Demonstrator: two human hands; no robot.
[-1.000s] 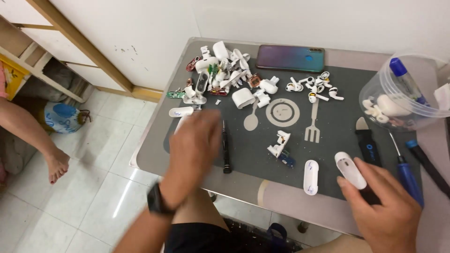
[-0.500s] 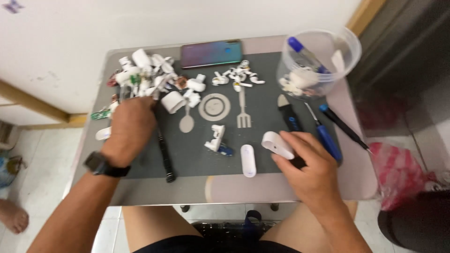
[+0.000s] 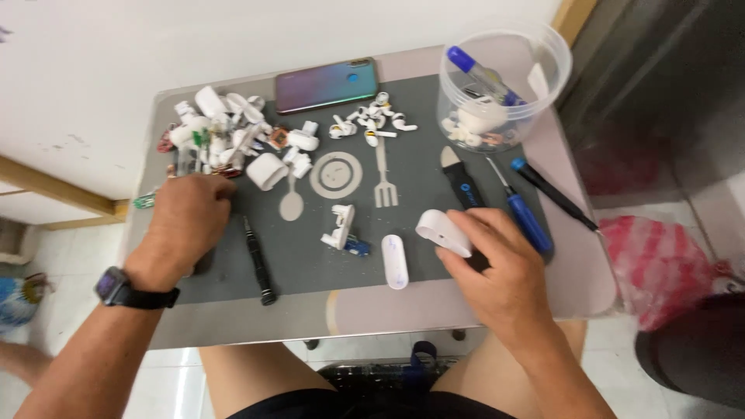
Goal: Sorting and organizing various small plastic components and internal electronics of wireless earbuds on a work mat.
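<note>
White plastic fills the head view: the right hand [image 3: 503, 268] has its grip closed loosely on a white oval case half [image 3: 443, 232], held just above the grey mat [image 3: 310, 256] on the table [image 3: 574, 256]. Just left of that grip lies a white capsule-shaped shell [image 3: 395, 261]; right of it, a blue-handled screwdriver [image 3: 521, 211]. The left hand [image 3: 182, 225] rests palm down (fingers curled, whether it holds anything I cannot tell) at the edge of a heap of white parts [image 3: 225, 140], a black screwdriver [image 3: 258, 261] just to its right.
</note>
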